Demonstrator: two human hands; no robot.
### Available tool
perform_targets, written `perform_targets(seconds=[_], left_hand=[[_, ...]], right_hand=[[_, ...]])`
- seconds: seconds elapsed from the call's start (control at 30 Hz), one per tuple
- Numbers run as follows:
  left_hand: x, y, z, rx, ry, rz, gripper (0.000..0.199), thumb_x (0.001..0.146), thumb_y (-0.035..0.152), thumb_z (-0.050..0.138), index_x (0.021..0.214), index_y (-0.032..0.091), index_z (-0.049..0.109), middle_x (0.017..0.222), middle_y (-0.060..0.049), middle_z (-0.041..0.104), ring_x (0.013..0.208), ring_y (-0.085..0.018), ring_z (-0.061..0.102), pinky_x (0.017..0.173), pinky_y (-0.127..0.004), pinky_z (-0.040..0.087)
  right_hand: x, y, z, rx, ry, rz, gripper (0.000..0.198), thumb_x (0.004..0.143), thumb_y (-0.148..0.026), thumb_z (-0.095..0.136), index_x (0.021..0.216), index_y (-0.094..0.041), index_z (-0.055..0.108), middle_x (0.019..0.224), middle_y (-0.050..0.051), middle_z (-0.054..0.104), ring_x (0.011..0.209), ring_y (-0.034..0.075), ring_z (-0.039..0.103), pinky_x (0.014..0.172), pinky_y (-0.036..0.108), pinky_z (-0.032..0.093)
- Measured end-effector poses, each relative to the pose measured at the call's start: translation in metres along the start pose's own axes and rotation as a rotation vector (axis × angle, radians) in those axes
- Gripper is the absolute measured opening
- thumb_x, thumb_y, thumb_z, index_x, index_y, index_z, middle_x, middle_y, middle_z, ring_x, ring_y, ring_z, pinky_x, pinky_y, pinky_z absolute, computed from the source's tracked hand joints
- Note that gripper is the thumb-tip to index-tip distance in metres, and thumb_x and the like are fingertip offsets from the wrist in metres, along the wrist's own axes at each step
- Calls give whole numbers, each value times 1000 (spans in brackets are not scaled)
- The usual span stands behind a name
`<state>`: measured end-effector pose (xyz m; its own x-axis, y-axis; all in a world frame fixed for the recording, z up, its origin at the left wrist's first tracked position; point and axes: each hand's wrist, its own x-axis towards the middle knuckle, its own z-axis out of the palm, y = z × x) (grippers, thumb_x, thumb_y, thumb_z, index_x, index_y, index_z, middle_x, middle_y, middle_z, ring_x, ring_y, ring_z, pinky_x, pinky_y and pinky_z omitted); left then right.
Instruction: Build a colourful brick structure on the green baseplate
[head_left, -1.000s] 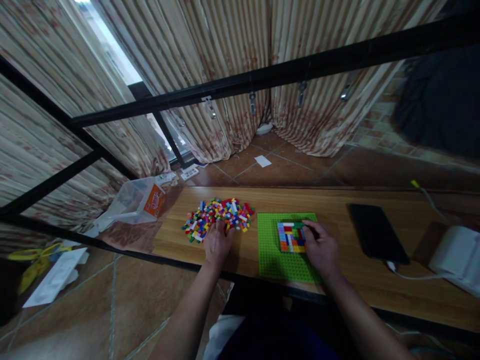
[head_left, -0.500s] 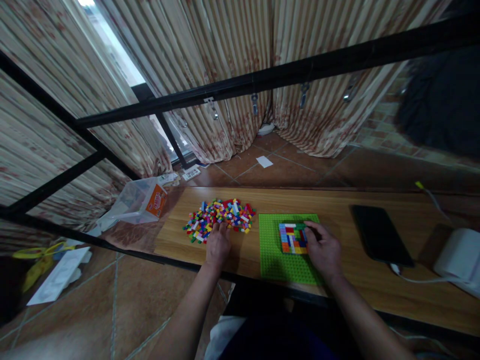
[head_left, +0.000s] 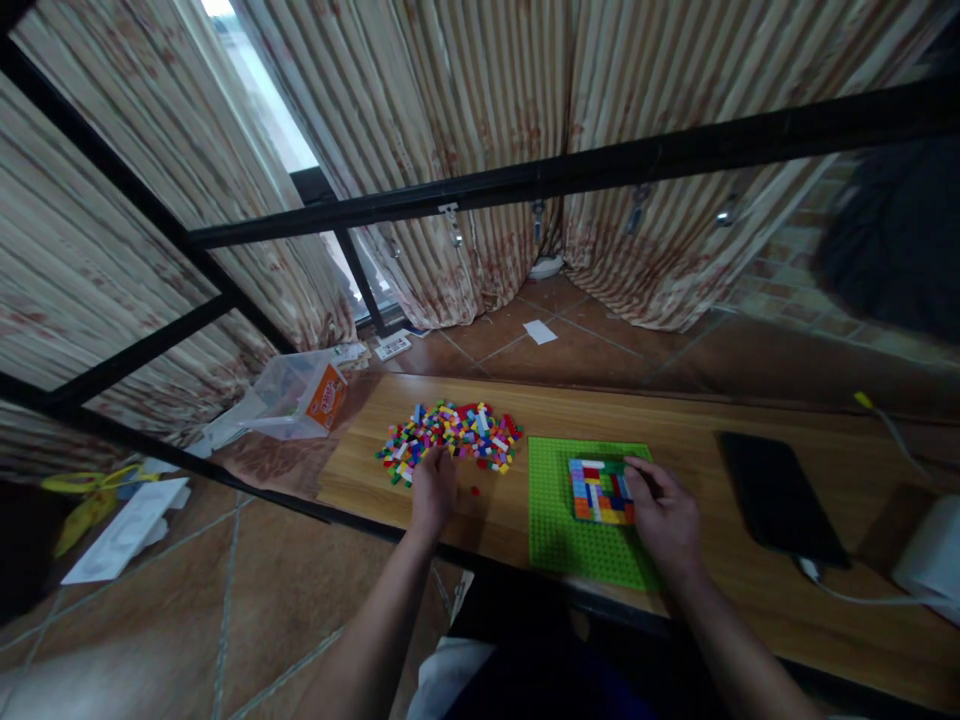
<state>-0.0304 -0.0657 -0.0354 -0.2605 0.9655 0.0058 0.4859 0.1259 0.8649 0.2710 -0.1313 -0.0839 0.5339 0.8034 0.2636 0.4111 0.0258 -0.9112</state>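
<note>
A heap of small multicoloured toy bricks [head_left: 466,428] lies on the wooden table. My left hand [head_left: 433,492] is at the near edge of this heap, its fingers curled down; whatever they pinch is hidden. One loose red brick [head_left: 475,491] sits apart, just right of that hand. Farther right is a green studded baseplate [head_left: 551,535]. On it rests a flat square build of coloured toy bricks [head_left: 595,492], with gaps in its upper middle. My right hand [head_left: 666,515] is closed at the build's right side, fingertips at its far right corner; the hand covers part of that edge.
A black phone [head_left: 780,495] with a white cable lies right of the baseplate, near a white rounded object [head_left: 934,555]. A clear plastic box [head_left: 296,395] with an orange label stands beyond the table's left end. A black metal bar [head_left: 495,190] crosses in front of curtains.
The view has shifted, so the table appears farther right and lower. A red brick now lies apart from the heap beside my left hand. My right hand stays at the build.
</note>
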Motion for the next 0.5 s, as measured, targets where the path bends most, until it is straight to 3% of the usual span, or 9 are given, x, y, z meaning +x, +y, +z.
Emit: perform_targets(seconds=[0.1, 0.17, 0.33, 0.5], left_hand=[[-12, 8, -5, -374, -73, -149, 20, 82, 35, 53, 78, 16, 59, 60, 3, 55, 51, -9, 49, 49, -19, 37], [-23, 13, -7, -583, -108, -213, 25, 75, 40, 63, 80, 15, 60, 66, 2, 58, 52, -8, 50, 51, -18, 38], [-51, 25, -9, -832, -170, -320, 35, 67, 43, 75, 83, 14, 63, 69, 1, 60, 58, -7, 53, 58, -18, 42], [-67, 27, -11, -898, -183, -321, 37, 69, 47, 75, 82, 14, 65, 66, 1, 59, 56, -6, 51, 57, -18, 40]], right_hand=[[3, -21, -5, 17, 87, 47, 42, 83, -52, 57, 101, -17, 70, 99, 11, 71, 86, 23, 66, 79, 39, 51], [1, -48, 1, -11, 68, 30, 42, 83, -53, 58, 101, -18, 71, 99, 10, 71, 85, 22, 65, 79, 38, 51], [-28, -119, 57, 266, -383, 76, 39, 80, -53, 64, 99, -20, 71, 92, 8, 73, 84, 21, 67, 76, 34, 52], [-61, -134, 111, 430, -539, 203, 34, 76, -49, 68, 93, -20, 72, 88, 5, 75, 82, 20, 68, 76, 33, 53]])
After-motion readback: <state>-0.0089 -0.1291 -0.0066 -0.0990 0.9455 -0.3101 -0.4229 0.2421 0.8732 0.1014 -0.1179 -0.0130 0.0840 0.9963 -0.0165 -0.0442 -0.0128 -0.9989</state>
